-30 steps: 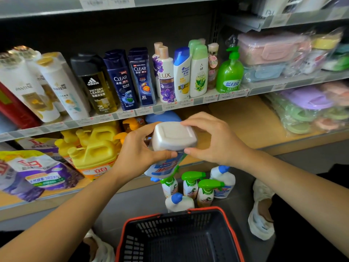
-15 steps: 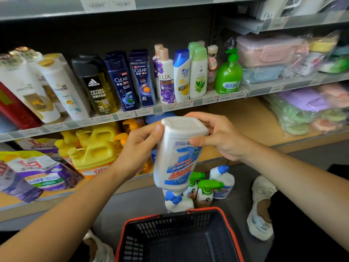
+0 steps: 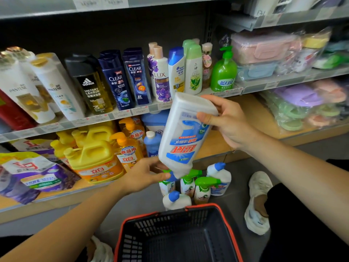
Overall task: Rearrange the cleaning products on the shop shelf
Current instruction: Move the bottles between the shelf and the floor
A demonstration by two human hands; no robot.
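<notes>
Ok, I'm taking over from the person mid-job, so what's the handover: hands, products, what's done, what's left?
Right hand grips the upside-down bottle by its base. Left hand holds its cap end. Five floor bottles stand in front of the basket. Done: nothing from this batch shelved yet. Left: turn the bottle upright, then put it and the floor bottles on the lower shelf, which has bare space at its right.

Shop: stocked shelves [image 3: 132, 112] with price tags, shampoo bottles [image 3: 115, 80], shopping basket [image 3: 181, 235].

left grip [image 3: 144, 176] now at bottle [image 3: 184, 137] neck
</notes>
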